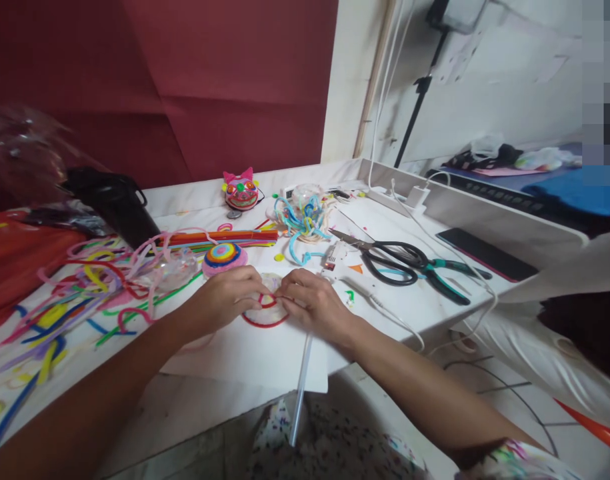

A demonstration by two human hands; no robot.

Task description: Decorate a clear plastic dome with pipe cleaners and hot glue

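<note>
Gripping a round piece (265,314) in left hand (235,293) and right hand (309,300), both pinched nearly closed, over white paper (235,367); showing red rings (265,326) in place, apparently leaving the pale band (255,317) between uncovered.

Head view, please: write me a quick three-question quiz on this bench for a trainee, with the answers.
1. True or false: the scissors lie farther right than the striped dome.
2. What colour are the pointed ears on the small figure? a) blue b) pink c) green
3. Fill in: the left hand and right hand are at a round piece with a ____ curved strip along its near edge.

Key: 1. true; 2. b; 3. red
</note>
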